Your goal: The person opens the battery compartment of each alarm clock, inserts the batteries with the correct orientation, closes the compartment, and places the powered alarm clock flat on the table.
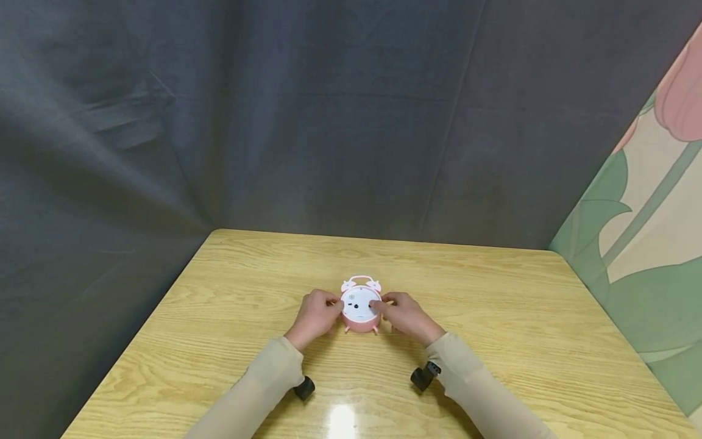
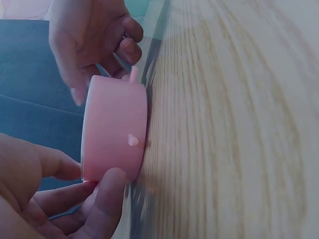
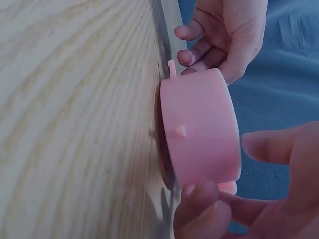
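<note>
A pink alarm clock (image 1: pixel 360 313) with a white back, two bells and a top handle lies back up on the wooden table. Small dark knobs show on its back. My left hand (image 1: pixel 318 312) grips the left rim, thumb at the back's edge and fingers along the pink side (image 2: pixel 115 117). At the opposite rim is my right hand (image 1: pixel 406 314), its thumb over the right part of the back and its fingers against the side (image 3: pixel 199 119). Whether that thumb presses a knob is hidden. The clock's dial faces the table.
The light wooden table (image 1: pixel 247 274) extends around the clock. Dark cloth (image 1: pixel 340 134) hangs behind and to the left. A flower-patterned panel (image 1: pixel 658 244) borders the right edge. Black wrist cameras (image 1: pixel 422 378) sit below both sleeves.
</note>
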A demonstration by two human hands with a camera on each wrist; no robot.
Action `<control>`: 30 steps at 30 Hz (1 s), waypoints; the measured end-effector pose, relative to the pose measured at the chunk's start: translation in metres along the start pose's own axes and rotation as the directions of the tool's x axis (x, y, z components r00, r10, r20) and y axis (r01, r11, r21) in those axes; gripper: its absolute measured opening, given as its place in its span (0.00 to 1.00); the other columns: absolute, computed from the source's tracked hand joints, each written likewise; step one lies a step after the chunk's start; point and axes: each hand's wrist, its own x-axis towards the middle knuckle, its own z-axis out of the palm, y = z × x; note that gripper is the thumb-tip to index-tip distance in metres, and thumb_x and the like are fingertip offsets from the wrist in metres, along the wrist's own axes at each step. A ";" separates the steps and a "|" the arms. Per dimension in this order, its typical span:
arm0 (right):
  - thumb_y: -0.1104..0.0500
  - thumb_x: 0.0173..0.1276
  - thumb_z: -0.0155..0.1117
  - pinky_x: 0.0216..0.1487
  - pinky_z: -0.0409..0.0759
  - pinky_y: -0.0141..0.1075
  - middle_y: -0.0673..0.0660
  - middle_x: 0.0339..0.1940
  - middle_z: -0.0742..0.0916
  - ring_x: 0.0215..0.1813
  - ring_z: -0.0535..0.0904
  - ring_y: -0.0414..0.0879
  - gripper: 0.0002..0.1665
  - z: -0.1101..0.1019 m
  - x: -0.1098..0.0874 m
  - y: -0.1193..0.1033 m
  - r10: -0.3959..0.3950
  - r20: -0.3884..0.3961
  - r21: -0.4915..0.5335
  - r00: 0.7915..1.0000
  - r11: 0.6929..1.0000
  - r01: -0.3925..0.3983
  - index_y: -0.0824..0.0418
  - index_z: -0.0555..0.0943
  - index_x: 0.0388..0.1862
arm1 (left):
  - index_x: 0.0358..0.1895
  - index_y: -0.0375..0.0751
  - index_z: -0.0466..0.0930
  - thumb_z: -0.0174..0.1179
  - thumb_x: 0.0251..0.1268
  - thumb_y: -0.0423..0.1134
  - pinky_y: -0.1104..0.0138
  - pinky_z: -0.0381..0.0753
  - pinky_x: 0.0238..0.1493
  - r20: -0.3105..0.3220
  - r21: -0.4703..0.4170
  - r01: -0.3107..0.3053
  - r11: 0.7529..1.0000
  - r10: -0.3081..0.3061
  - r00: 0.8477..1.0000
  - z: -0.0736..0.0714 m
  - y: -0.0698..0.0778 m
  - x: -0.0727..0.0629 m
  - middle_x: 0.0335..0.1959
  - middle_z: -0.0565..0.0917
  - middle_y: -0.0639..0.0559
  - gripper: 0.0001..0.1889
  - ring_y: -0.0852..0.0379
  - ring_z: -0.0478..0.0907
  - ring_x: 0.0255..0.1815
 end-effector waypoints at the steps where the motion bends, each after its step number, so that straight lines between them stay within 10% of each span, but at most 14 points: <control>1: 0.45 0.74 0.58 0.21 0.70 0.33 0.59 0.37 0.82 0.22 0.72 0.46 0.26 0.000 0.000 -0.001 0.002 0.000 0.004 1.000 1.000 -0.002 0.65 0.79 0.57 | 0.46 0.32 0.87 0.55 0.68 0.35 0.66 0.84 0.18 0.000 -0.001 0.000 1.000 0.000 1.000 0.000 0.000 0.000 0.26 0.84 0.42 0.13 0.53 0.82 0.16; 6: 0.43 0.74 0.57 0.20 0.69 0.34 0.60 0.46 0.85 0.22 0.72 0.47 0.31 0.000 -0.002 -0.005 -0.001 -0.003 0.042 1.000 0.999 0.002 0.63 0.75 0.65 | 0.41 0.32 0.87 0.54 0.70 0.33 0.64 0.86 0.19 -0.002 -0.032 0.007 0.999 -0.007 1.000 -0.001 -0.003 0.001 0.27 0.85 0.42 0.12 0.54 0.80 0.16; 21: 0.50 0.67 0.65 0.24 0.74 0.33 0.57 0.32 0.84 0.27 0.76 0.44 0.28 0.002 -0.007 -0.016 -0.105 -0.098 -0.030 0.990 0.994 0.103 0.65 0.76 0.61 | 0.46 0.30 0.81 0.56 0.67 0.33 0.63 0.86 0.19 -0.003 -0.086 0.024 0.996 -0.025 1.000 -0.005 -0.009 0.007 0.28 0.83 0.42 0.11 0.54 0.80 0.16; 30: 0.49 0.66 0.69 0.22 0.74 0.32 0.55 0.31 0.84 0.23 0.75 0.43 0.29 0.010 -0.010 -0.018 -0.224 -0.166 -0.167 0.960 0.966 0.197 0.66 0.79 0.58 | 0.35 0.39 0.83 0.60 0.68 0.36 0.69 0.81 0.22 -0.040 -0.009 -0.144 0.990 0.144 0.989 -0.012 0.015 0.002 0.33 0.81 0.48 0.05 0.57 0.77 0.23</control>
